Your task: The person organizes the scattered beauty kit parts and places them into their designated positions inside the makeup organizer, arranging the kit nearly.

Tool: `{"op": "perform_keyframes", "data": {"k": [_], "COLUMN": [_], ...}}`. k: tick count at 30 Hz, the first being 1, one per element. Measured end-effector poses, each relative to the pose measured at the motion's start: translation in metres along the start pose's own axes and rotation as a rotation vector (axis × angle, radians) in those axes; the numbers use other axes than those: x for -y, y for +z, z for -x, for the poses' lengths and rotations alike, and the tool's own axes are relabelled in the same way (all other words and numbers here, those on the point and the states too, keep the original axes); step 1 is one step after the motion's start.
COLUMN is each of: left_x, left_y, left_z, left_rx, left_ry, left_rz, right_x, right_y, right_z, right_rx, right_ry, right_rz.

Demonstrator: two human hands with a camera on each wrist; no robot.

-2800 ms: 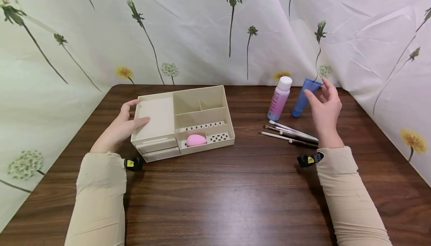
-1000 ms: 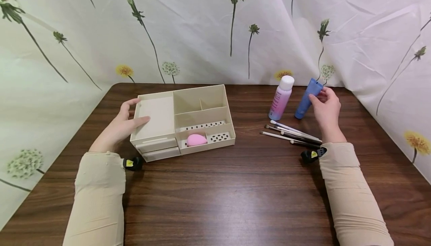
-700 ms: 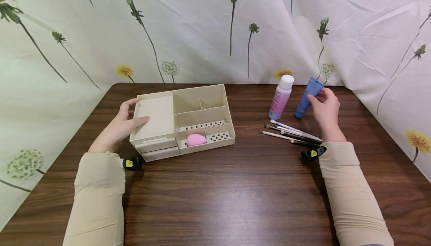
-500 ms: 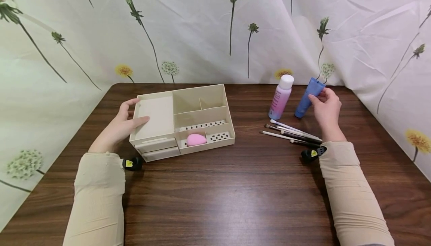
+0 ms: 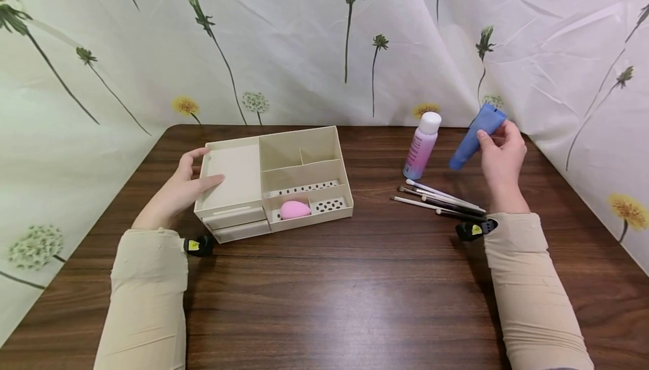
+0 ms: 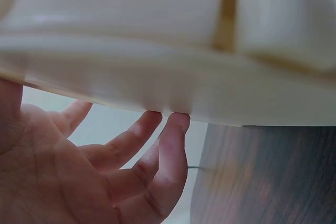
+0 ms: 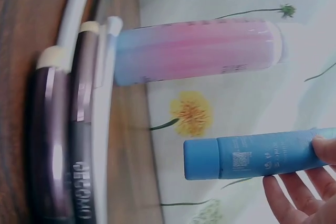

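R hand (image 5: 504, 160) has blue tube (image 5: 475, 138) pinched btwn thumb & fingers, tilted w/ cap end down-left, held up off the table (image 5: 324, 291), to the R of the pink/blue bottle (image 5: 421, 149), which stands upright w/ a white cap. L hand (image 5: 183, 188) grips the L side of the beige box (image 5: 233, 173), thumb on its flat top & fingertips against the outer wall per L wrist cam. Pink sponge (image 5: 296, 210) sits in the box's front row, compartment next to the drawers (image 5: 238, 224), & makeup brushes (image 5: 451, 205) lie in a loose bunch in front of the bottle, nr R wrist.
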State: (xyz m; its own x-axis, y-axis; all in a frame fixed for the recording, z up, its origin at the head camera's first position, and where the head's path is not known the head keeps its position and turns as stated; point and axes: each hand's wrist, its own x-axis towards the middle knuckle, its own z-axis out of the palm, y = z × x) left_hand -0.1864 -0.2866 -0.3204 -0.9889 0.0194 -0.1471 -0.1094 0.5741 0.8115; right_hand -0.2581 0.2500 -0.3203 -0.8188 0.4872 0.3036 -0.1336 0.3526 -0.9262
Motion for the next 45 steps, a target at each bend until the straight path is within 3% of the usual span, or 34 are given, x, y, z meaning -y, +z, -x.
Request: {"op": "perform_keyframes", "data": {"k": [4,7,12,17,37,45], "left_x": [-0.001,-0.001,-0.002,-0.001,-0.002,-0.001], "left_y": [-0.001,-0.002,-0.002,-0.003,-0.001,0.0], "left_z": [0.0,0.001,0.001,0.001,0.002,0.002], "left_rx": [-0.001,-0.002,-0.002,0.006,0.001,0.011], "left_ry": [-0.004,-0.004,-0.002,-0.011,-0.01,-0.012], "left_rz": [0.014,0.023,0.023,0.027,0.025,0.03], "right_x": [0.01,0.02,0.033,0.042,0.061,0.065], "right_y": [-0.005,-0.009,-0.012,-0.012,0.001,0.008], "right_z": [0.001,0.003,0.008,0.014,0.035,0.045], "right_rx": [-0.027,-0.034,-0.02,-0.008,0.078,0.113], "right_ry": [-0.039,-0.056,-0.033,-0.023,-0.051,-0.093], "right_rz": [-0.072,-0.191,-0.439,-0.563,-0.736,-0.75]}}
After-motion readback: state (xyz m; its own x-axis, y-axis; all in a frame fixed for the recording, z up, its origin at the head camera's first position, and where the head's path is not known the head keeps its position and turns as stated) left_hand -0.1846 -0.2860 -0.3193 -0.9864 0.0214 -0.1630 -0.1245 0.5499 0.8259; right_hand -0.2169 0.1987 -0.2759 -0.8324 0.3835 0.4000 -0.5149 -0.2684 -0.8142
